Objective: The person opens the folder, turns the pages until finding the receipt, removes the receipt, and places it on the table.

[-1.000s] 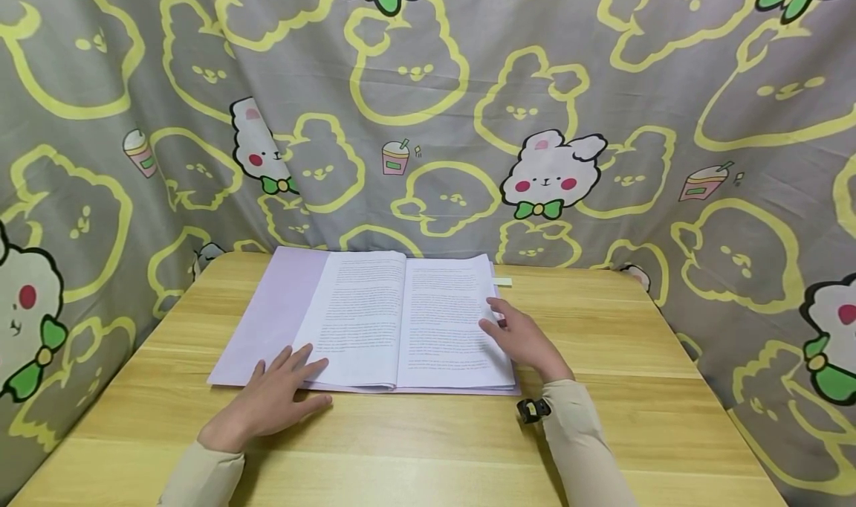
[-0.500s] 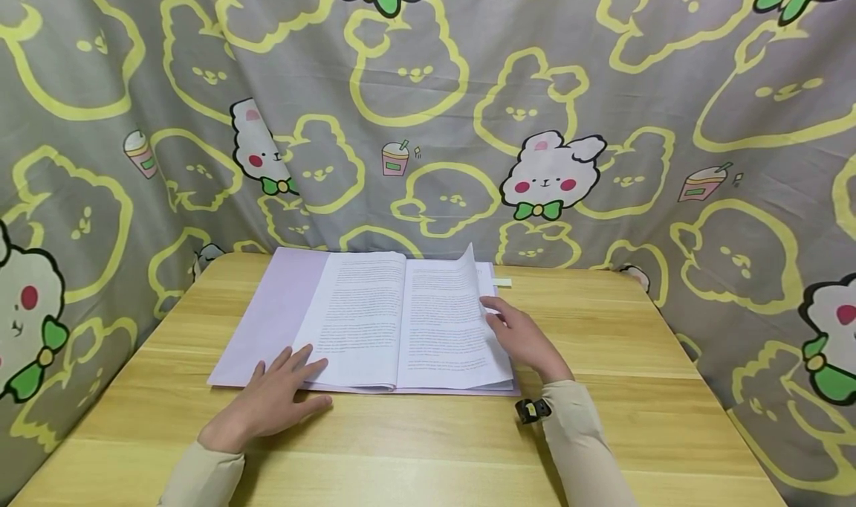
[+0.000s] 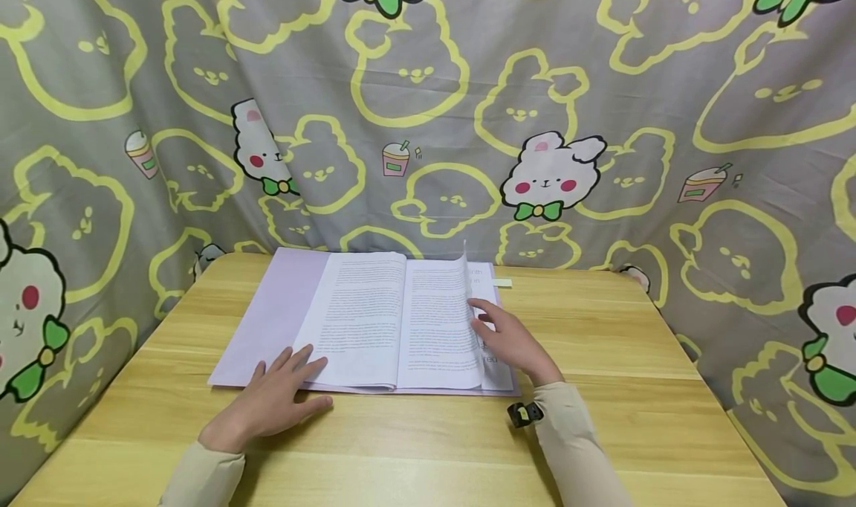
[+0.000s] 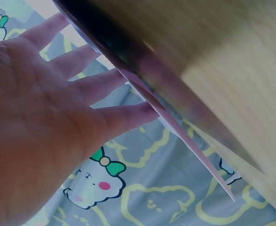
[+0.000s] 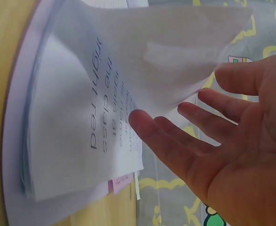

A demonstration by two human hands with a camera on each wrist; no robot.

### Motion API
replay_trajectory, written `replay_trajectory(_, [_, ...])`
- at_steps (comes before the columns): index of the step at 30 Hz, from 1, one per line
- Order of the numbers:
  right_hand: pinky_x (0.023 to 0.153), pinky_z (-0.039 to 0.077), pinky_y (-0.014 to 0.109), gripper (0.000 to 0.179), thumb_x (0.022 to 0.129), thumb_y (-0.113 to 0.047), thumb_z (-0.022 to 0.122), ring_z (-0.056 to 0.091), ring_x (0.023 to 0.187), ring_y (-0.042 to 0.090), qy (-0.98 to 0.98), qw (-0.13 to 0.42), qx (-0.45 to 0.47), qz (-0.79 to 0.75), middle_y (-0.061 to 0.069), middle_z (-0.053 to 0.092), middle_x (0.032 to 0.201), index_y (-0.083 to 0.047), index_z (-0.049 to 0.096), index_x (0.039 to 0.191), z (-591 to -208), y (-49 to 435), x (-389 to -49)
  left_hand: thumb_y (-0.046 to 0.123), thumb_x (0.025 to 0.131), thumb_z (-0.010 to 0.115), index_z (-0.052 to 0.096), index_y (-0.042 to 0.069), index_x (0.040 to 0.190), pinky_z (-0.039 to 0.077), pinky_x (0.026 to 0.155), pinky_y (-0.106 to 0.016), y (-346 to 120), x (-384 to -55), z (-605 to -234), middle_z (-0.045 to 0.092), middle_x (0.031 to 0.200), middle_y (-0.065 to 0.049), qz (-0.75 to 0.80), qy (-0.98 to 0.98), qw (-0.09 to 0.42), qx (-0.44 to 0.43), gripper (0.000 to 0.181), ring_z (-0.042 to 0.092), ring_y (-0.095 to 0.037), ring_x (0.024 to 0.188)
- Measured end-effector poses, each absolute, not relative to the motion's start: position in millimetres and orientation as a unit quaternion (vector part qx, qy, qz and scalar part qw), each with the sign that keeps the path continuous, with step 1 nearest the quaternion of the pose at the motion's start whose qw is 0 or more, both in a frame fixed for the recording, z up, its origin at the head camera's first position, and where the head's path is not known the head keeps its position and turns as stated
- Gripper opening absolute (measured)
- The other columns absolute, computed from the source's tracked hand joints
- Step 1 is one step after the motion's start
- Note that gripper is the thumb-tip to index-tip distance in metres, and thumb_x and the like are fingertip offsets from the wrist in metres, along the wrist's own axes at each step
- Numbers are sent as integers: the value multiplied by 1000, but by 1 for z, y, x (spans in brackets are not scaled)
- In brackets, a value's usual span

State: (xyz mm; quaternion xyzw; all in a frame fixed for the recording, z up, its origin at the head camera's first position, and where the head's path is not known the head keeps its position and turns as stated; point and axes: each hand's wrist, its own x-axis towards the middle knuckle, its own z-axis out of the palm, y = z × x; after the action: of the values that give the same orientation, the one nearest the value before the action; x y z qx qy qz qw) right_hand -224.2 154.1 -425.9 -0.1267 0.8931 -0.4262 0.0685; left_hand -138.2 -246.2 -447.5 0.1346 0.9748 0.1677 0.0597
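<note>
A book of printed white sheets (image 3: 361, 314) lies spread on the table, its lilac cover (image 3: 270, 317) showing at the left. My left hand (image 3: 270, 399) rests on its lower left corner with spread fingers; the left wrist view shows those fingers (image 4: 105, 87) reaching the cover's edge. At the right, one page (image 3: 438, 325) is lifted and curves leftward. My right hand (image 3: 515, 340) is at that page's raised edge, fingers extended and not visibly pinching it. In the right wrist view the raised page (image 5: 171, 52) stands above a sheet (image 5: 58, 132) with large print.
The wooden table (image 3: 414, 455) carries the book near its far edge. Pale tabs (image 3: 503, 283) stick out at the book's right side. A patterned grey curtain (image 3: 321, 76) hangs behind and at both sides. A small black device (image 3: 524, 415) sits at the right wrist.
My right hand has moved a little to the left. The right page has lifted and bent leftward, uncovering large print on the sheet beneath. My left hand has stayed in place.
</note>
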Motion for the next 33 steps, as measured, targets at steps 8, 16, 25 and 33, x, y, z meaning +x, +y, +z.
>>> replay_trajectory(8, [111, 43, 60, 54, 105, -31, 58, 47, 141, 42, 895, 56, -154, -414, 14, 43, 160, -12, 45, 154, -430, 148, -224, 67, 90, 64, 55, 13, 149, 15, 108, -84, -246, -138, -448, 37, 162, -22, 169, 975, 58, 136, 81, 26, -56, 148])
replay_trajectory(16, [113, 42, 58, 58, 104, -31, 62, 48, 140, 42, 894, 57, -156, -415, 13, 38, 163, -11, 44, 155, -432, 137, -222, 67, 90, 64, 54, 12, 149, 15, 108, -83, -246, -137, -448, 37, 162, -22, 171, 974, 54, 136, 81, 26, -55, 148])
replay_trajectory(25, [119, 33, 56, 61, 101, -35, 65, 37, 149, 37, 896, 51, -155, -414, 15, 34, 165, -12, 45, 154, -434, 127, -218, 66, 90, 64, 55, 12, 149, 15, 108, -84, -246, -137, -447, 37, 162, -22, 173, 974, 54, 137, 80, 26, -56, 148])
replay_trajectory(33, [120, 30, 59, 62, 101, -42, 63, 31, 152, 37, 906, 52, -152, -392, 15, 29, 167, -15, 47, 153, -436, 118, -216, 65, 90, 65, 55, 13, 149, 15, 108, -84, -246, -137, -447, 37, 162, -22, 174, 974, 54, 136, 80, 26, -56, 148])
